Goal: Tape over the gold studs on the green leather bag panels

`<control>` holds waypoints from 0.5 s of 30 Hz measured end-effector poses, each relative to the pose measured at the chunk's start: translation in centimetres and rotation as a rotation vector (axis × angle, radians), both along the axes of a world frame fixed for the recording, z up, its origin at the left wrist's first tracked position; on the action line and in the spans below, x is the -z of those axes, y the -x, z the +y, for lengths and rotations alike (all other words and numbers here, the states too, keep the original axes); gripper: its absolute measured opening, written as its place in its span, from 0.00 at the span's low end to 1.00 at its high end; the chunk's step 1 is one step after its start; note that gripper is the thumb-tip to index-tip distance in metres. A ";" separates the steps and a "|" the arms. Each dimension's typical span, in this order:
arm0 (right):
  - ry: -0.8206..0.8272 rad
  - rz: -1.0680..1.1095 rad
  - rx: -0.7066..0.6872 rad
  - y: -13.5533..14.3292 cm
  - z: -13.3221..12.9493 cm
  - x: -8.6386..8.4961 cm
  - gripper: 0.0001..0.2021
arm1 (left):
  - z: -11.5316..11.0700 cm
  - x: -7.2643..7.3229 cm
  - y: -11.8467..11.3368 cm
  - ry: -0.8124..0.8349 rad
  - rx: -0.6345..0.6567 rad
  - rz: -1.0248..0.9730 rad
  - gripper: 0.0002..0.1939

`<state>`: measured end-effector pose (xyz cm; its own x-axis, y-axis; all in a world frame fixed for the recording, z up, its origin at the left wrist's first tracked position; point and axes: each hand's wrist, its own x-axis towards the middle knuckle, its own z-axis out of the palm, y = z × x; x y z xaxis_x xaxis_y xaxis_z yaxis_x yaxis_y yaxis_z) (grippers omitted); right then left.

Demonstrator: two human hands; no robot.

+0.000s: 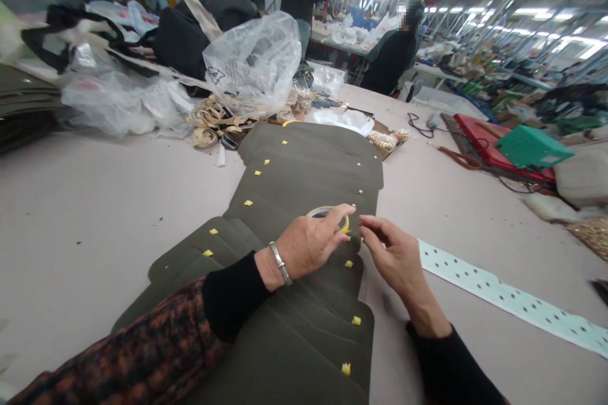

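Note:
My left hand grips a roll of yellow tape above a stack of dark olive panels. Just right of it, near the panels' right edge, my right hand has thumb and forefinger pinched together; whatever is between them is too small to make out. Small yellow tape pieces are stuck along both sides of the panels, which overlap one another toward me. Tiny gold metal bits show at the upper right edge of the panels.
A pale green strip with dark dots lies to the right. Behind the panels are a clear plastic bag, tan straps and a box of gold hardware. A green box rests on a red item. Two people are farther back.

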<state>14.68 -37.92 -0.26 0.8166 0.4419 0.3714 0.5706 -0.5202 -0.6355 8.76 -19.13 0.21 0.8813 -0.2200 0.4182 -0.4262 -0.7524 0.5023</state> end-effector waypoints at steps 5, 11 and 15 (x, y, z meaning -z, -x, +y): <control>0.016 -0.205 -0.220 0.9 0.1 -1.5 0.08 | -0.6 0.2 -0.2 -0.032 0.024 -0.019 0.21; 0.054 -0.377 -0.200 0.6 0.5 -0.7 0.09 | -0.7 -0.2 -0.2 -0.066 0.062 -0.017 0.14; 0.052 -0.374 -0.116 0.7 0.6 -0.7 0.08 | -0.5 -1.0 -0.7 -0.117 0.067 0.017 0.06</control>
